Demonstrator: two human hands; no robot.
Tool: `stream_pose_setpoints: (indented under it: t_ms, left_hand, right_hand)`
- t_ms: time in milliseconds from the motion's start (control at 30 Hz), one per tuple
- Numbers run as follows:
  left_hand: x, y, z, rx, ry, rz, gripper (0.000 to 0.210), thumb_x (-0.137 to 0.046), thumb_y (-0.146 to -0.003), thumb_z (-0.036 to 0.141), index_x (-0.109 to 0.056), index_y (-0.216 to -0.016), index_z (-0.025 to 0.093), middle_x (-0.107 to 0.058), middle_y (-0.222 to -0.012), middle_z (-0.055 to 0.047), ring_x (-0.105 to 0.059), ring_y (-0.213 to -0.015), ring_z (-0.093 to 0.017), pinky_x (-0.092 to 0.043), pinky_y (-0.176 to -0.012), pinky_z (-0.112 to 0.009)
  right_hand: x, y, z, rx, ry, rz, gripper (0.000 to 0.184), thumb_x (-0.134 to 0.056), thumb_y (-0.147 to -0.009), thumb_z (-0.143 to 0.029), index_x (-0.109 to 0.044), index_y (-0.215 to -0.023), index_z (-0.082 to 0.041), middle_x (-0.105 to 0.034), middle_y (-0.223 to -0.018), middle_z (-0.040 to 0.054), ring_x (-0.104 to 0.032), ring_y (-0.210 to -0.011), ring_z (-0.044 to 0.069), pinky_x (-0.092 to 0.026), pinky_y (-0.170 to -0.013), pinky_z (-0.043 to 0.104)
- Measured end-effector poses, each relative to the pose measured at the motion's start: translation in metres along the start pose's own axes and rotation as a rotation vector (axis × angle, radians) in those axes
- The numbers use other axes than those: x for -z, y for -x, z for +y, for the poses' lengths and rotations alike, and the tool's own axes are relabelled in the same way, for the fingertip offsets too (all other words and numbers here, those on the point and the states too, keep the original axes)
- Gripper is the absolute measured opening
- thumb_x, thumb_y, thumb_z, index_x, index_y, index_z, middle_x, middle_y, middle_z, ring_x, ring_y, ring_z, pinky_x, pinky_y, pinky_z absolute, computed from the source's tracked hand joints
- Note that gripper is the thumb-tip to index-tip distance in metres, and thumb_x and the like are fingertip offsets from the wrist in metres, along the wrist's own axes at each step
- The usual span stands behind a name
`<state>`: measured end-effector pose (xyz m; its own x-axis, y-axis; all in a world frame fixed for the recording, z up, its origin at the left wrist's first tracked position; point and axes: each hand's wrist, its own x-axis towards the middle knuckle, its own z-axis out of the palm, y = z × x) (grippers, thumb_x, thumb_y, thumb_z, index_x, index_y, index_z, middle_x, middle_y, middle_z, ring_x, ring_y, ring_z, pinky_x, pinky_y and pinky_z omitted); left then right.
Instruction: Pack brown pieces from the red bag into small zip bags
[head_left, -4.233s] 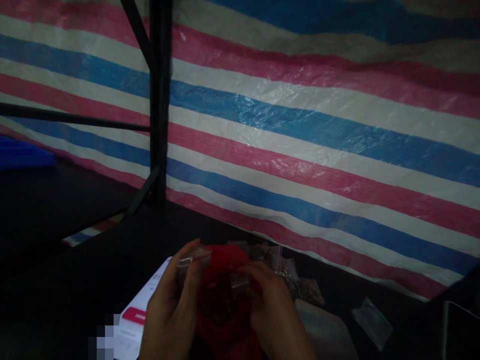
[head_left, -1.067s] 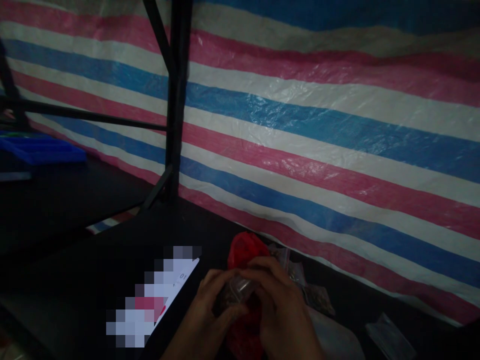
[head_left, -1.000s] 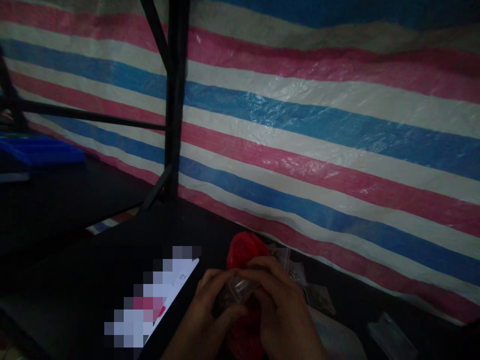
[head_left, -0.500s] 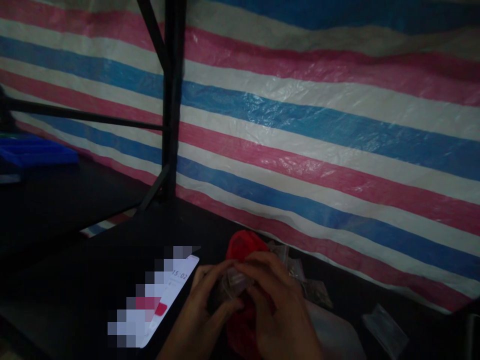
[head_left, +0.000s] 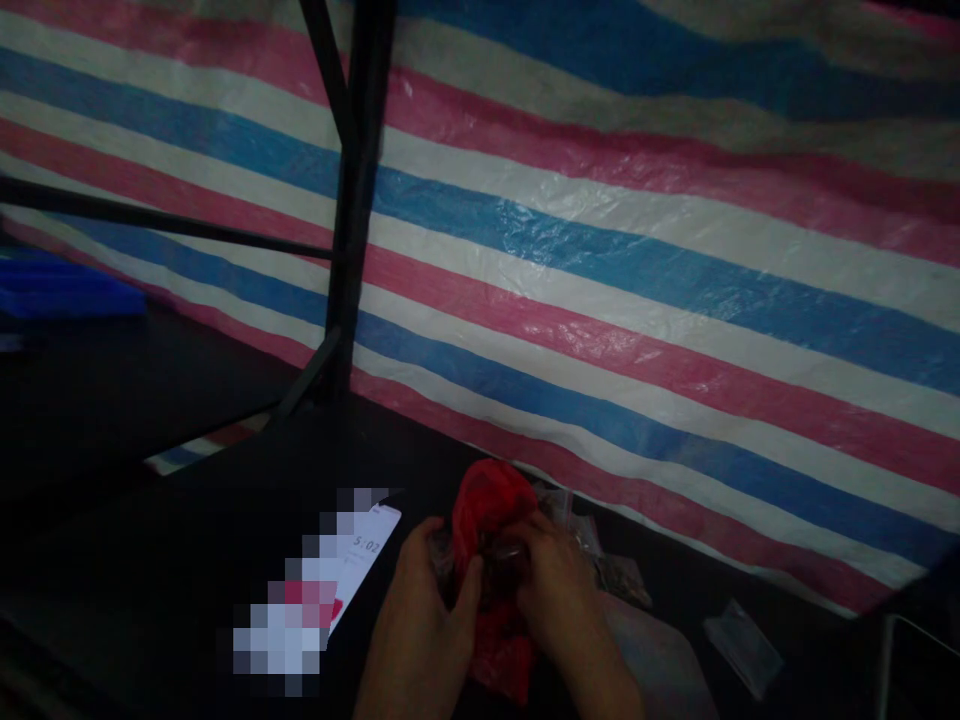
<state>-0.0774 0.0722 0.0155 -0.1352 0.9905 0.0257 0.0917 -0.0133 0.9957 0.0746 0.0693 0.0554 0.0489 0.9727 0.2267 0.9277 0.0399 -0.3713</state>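
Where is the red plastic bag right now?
In the head view, the red plastic bag sits low and centre, gripped between the left hand and right hand, right of the phone.

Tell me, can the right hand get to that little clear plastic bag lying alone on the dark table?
Probably yes: the small clear plastic bag lies alone to the right hand's right, nothing between, though that hand grips the red plastic bag.

My one camera sits on my head, looking forward and down. It faces the striped red, white and blue plastic tarp (head_left: 615,260) filling most of the frame, while my hands sit close, cropped at the bottom centre edge.
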Motion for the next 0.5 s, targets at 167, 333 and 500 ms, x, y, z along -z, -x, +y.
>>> stream_pose_setpoints:
  t_ms: [167,333,500]
  left_hand:
    - [-0.017,-0.013,0.007,0.017,0.054,-0.05,0.044,-0.065,-0.075,0.037,-0.064,-0.117,0.024,-0.079,-0.106,-0.01,-0.078,-0.1,-0.032,-0.059,-0.089,-0.044]
    - [-0.024,-0.026,0.009,0.067,0.178,-0.063,0.047,-0.068,-0.066,0.034,-0.065,-0.11,0.021,-0.079,-0.098,-0.009,-0.078,-0.088,-0.029,-0.062,-0.076,-0.038]
    - [-0.019,-0.027,0.011,0.097,0.272,-0.047,0.052,-0.07,-0.058,0.033,-0.066,-0.108,0.019,-0.079,-0.097,-0.007,-0.077,-0.087,-0.027,-0.062,-0.076,-0.036]
  right_hand:
    - [-0.009,-0.002,0.003,-0.063,-0.011,0.009,0.052,-0.051,-0.072,0.006,-0.082,-0.103,-0.022,-0.077,-0.116,0.0095,-0.069,-0.115,0.029,-0.05,-0.103,0.041]
    - [-0.011,-0.002,0.008,-0.092,-0.105,0.041,0.047,-0.053,-0.074,0.004,-0.082,-0.101,-0.023,-0.078,-0.115,0.0078,-0.068,-0.115,0.029,-0.047,-0.104,0.041]
    - [-0.019,0.001,0.009,-0.098,-0.165,0.081,0.049,-0.054,-0.077,0.004,-0.082,-0.105,-0.024,-0.078,-0.116,0.007,-0.068,-0.116,0.03,-0.047,-0.105,0.041]
